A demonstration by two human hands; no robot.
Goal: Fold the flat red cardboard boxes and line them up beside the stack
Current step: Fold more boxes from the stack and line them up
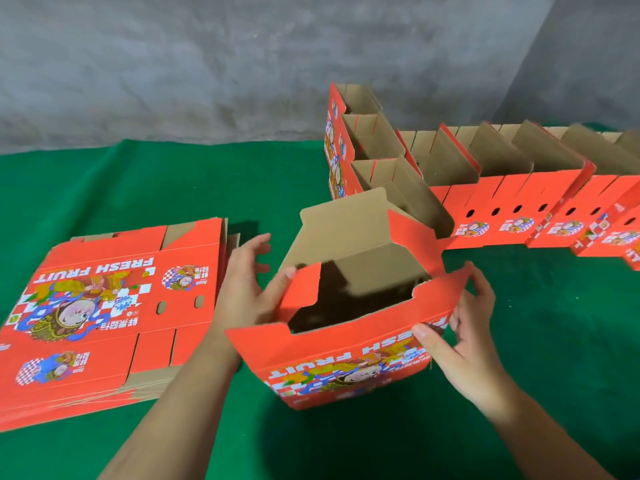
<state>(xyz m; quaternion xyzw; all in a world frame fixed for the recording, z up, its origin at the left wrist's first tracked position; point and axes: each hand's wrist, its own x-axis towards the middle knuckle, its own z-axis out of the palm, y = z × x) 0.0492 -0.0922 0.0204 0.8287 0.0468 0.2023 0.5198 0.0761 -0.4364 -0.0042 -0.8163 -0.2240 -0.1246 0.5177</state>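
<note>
Red boxes [502,202] already stand lined up; left hand [247,289] and right hand [464,330] pinch another box [346,341], half-formed; flat stack [104,313] remains.

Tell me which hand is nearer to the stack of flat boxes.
Left. The left hand grips the left side of the half-folded box, just beside the stack of flat boxes. The right hand holds the box's far side.

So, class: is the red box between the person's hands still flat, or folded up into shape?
Folded up, top open. The box stands with raised walls and a brown hollow inside; its flaps still stick up unclosed.
</note>
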